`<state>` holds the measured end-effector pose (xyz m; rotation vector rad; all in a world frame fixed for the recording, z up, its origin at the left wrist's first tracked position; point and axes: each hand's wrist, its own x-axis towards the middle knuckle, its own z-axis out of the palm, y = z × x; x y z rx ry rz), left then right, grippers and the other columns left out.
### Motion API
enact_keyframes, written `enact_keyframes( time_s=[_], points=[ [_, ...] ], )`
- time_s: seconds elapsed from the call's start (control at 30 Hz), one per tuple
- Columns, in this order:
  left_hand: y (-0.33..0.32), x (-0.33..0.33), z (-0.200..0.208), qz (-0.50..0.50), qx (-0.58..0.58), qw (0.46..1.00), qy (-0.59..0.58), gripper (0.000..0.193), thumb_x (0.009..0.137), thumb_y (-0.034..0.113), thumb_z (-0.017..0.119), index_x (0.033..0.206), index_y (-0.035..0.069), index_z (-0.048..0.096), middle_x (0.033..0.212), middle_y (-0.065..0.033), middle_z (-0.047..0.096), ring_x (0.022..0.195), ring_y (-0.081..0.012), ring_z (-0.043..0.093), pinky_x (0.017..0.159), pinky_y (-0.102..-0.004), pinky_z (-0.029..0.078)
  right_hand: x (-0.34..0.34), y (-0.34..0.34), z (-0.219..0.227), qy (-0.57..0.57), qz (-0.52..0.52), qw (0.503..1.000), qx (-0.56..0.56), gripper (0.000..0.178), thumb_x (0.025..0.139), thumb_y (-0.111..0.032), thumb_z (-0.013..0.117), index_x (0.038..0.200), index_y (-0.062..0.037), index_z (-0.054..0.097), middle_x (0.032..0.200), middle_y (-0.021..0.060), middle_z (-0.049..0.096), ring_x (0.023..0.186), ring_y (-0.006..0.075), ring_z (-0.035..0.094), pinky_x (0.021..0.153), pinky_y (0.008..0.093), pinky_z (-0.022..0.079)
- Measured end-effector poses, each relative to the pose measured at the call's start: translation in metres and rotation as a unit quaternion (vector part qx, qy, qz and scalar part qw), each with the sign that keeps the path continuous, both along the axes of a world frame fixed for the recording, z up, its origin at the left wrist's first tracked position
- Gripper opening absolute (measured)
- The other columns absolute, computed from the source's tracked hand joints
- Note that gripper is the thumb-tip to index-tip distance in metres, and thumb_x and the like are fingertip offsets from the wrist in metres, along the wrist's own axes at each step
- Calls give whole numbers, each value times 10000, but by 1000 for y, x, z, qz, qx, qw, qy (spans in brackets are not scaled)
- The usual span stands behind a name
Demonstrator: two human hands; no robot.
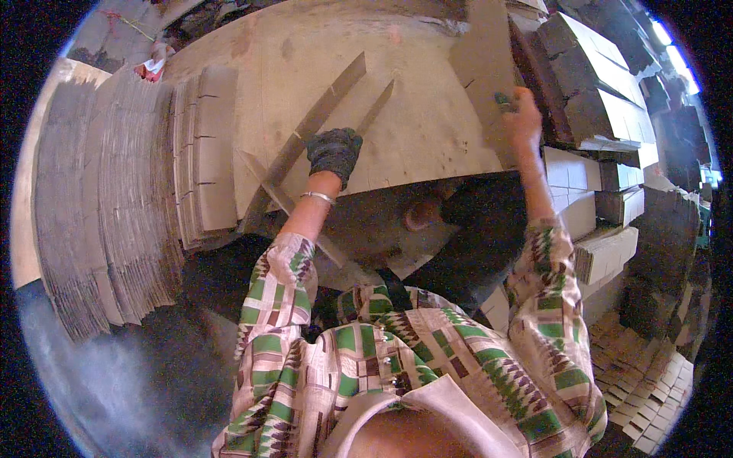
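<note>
My left hand, in a dark glove, is closed at a cardboard strip that runs out from under its fingers over the pale tabletop. Beside it, a longer cardboard strip slants across the table. A thin cardboard strip crosses that one and reaches past the near edge. To the right, my bare right hand is curled at a flat brown cardboard sheet. Something small, green and dark shows at its fingertips; what the fingers grip is unclear.
Tall stacks of cardboard sheets stand along the left, with slotted cardboard pieces beside them. Bundles of cardboard are piled at the right. Lower right, many small cardboard pieces lie in rows. The table's near edge curves before me.
</note>
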<state>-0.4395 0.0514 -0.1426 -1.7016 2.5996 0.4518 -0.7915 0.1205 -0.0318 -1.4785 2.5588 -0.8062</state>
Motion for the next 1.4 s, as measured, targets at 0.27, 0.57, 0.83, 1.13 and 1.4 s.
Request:
enact_keyframes(
  time_s=[0.27, 0.57, 0.83, 1.13, 1.4],
  points=[
    [5, 5, 8, -10, -65, 998, 4, 300, 913, 321, 530, 904, 147, 774, 908, -136, 741, 854, -339, 719, 764, -502, 538, 171, -21, -3, -65, 257, 956, 127, 963, 819, -58, 652, 1601, -315, 153, 990, 252, 702, 911, 431, 690, 801, 521, 547],
    [1, -9, 7, -5, -36, 999, 3, 329, 955, 314, 484, 962, 131, 758, 978, -151, 739, 886, -342, 720, 775, -484, 563, 160, -41, -38, -61, 293, 953, 44, 923, 832, -65, 657, 1587, -329, 195, 925, 234, 706, 842, 440, 690, 739, 528, 548],
    [10, -17, 10, -5, 20, 1000, 1, 351, 971, 363, 494, 1019, 135, 756, 1030, -158, 734, 965, -340, 707, 841, -487, 547, 173, -32, -47, -20, 323, 936, 140, 831, 860, -63, 636, 1568, -308, 275, 942, 234, 701, 859, 443, 683, 736, 536, 535],
    [-37, 39, 16, 193, -168, 963, 82, 415, 948, 444, 526, 1098, 126, 747, 1099, -183, 715, 1050, -377, 683, 917, -503, 522, 170, -30, -64, -84, 329, 937, 80, 937, 795, -53, 668, 1575, -357, 245, 896, 225, 691, 837, 442, 669, 699, 517, 512],
    [-48, 20, 19, 169, 37, 985, 13, 307, 935, 254, 513, 991, 100, 773, 1042, -202, 715, 973, -375, 718, 831, -490, 579, 176, -52, -49, -3, 319, 929, 189, 852, 851, -78, 619, 1572, -335, 242, 919, 220, 699, 846, 428, 682, 710, 532, 527]
  ],
)
